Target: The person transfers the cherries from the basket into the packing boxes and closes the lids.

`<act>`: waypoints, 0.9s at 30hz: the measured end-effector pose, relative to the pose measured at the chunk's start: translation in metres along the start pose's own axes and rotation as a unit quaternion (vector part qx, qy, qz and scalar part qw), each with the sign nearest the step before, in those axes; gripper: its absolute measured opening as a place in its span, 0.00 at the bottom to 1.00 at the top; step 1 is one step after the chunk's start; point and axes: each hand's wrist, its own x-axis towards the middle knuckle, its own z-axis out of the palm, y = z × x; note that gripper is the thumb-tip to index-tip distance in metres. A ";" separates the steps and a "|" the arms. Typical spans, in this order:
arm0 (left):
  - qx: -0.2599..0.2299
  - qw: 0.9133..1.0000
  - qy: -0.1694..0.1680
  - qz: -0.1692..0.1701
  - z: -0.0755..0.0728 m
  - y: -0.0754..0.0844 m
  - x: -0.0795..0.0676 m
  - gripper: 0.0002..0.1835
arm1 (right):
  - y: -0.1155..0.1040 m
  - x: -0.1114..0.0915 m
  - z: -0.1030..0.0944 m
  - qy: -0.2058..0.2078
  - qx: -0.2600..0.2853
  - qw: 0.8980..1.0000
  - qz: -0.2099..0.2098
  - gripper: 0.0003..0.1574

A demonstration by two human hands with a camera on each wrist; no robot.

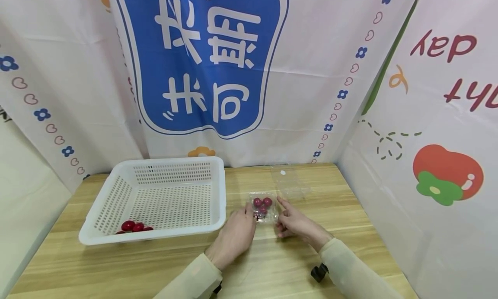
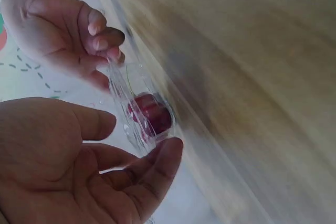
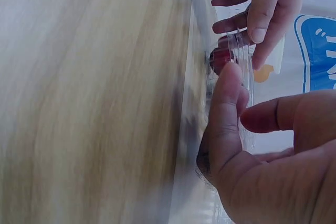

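Observation:
A small clear plastic box (image 1: pixel 268 220) with dark red cherries (image 1: pixel 267 201) in it lies on the table between my two hands. My left hand (image 1: pixel 238 232) grips its left edge; in the left wrist view the fingers (image 2: pixel 167 158) curl against the box's near edge, with the thumb close to the lid side. At the right side, my right hand (image 1: pixel 298 225) holds the box by its edge, index finger reaching to the far corner. The right wrist view shows the right index fingertip (image 3: pixel 229 77) against the box and the thumb beside the clear plastic layers. A thin green stem (image 2: pixel 129 78) shows inside.
Left of the box stands a white perforated basket (image 1: pixel 221 191) with several cherries (image 1: pixel 128 226) in its near left corner. Another clear plastic piece (image 1: pixel 288 184) lies behind the right hand. Printed cloth (image 1: pixel 303 95) hangs at the table's back edge and right side.

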 end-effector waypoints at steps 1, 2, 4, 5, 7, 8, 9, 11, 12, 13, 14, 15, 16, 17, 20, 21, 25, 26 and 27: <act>-0.005 1.000 0.000 -0.003 0.001 0.000 0.002 0.29 | 0.000 0.000 -0.001 -0.001 -0.005 1.000 0.000 0.53; -0.011 1.000 -0.004 -0.006 0.001 0.000 0.005 0.29 | 0.001 -0.001 -0.001 -0.003 -0.010 1.000 0.000 0.53; -0.029 0.999 -0.022 -0.019 0.003 0.000 0.008 0.30 | 0.001 -0.001 -0.003 -0.006 -0.017 1.000 0.000 0.52; -0.040 0.998 -0.029 -0.026 0.004 0.000 0.010 0.31 | 0.001 -0.002 -0.003 -0.006 -0.017 1.000 0.001 0.52; -0.068 0.996 -0.041 -0.041 0.007 0.000 0.012 0.32 | 0.001 -0.002 -0.004 -0.006 -0.017 1.000 0.001 0.52; -0.088 0.994 -0.048 -0.050 0.008 0.000 0.013 0.32 | 0.001 -0.002 -0.005 -0.005 -0.016 1.000 0.001 0.51; -0.110 0.991 -0.052 -0.059 0.009 -0.001 0.013 0.33 | 0.001 -0.002 -0.005 -0.004 -0.016 1.000 0.003 0.51; -0.144 0.986 -0.050 -0.070 0.010 -0.002 0.015 0.34 | 0.000 -0.002 -0.007 0.000 -0.016 1.000 0.005 0.50; -0.161 0.983 -0.049 -0.076 0.010 -0.002 0.016 0.34 | 0.000 -0.002 -0.007 0.002 -0.015 1.000 0.005 0.50; -0.178 0.979 -0.049 -0.081 0.010 -0.003 0.016 0.35 | 0.000 -0.002 -0.008 0.003 -0.016 1.000 0.006 0.49; -0.192 0.977 -0.048 -0.084 0.009 -0.003 0.017 0.35 | 0.000 -0.002 -0.008 0.004 -0.017 1.000 0.007 0.49; -0.200 0.975 -0.047 -0.086 0.009 -0.004 0.017 0.35 | -0.001 -0.002 -0.009 0.002 -0.018 1.000 0.006 0.49; -0.204 0.974 -0.048 -0.087 0.008 -0.004 0.017 0.35 | -0.001 -0.002 -0.009 0.001 -0.019 1.000 0.004 0.48; -0.210 0.973 -0.049 -0.087 0.007 -0.005 0.017 0.35 | -0.002 -0.002 -0.009 -0.002 -0.021 1.000 0.003 0.48; -0.211 0.971 -0.062 -0.091 0.007 -0.007 0.017 0.34 | -0.002 -0.001 -0.008 -0.006 -0.025 1.000 0.000 0.48; -0.216 0.970 -0.067 -0.093 0.007 -0.007 0.016 0.34 | -0.003 -0.001 -0.007 -0.006 -0.027 1.000 0.000 0.48; -0.243 0.962 -0.080 -0.095 0.007 -0.010 0.015 0.34 | -0.003 0.000 -0.007 -0.002 -0.031 0.999 0.006 0.47; -0.250 0.960 -0.084 -0.097 0.007 -0.010 0.015 0.35 | -0.002 0.000 -0.007 -0.001 -0.032 0.999 0.008 0.47; -0.258 0.957 -0.087 -0.099 0.007 -0.010 0.015 0.35 | -0.002 0.000 -0.008 -0.001 -0.034 0.999 0.007 0.47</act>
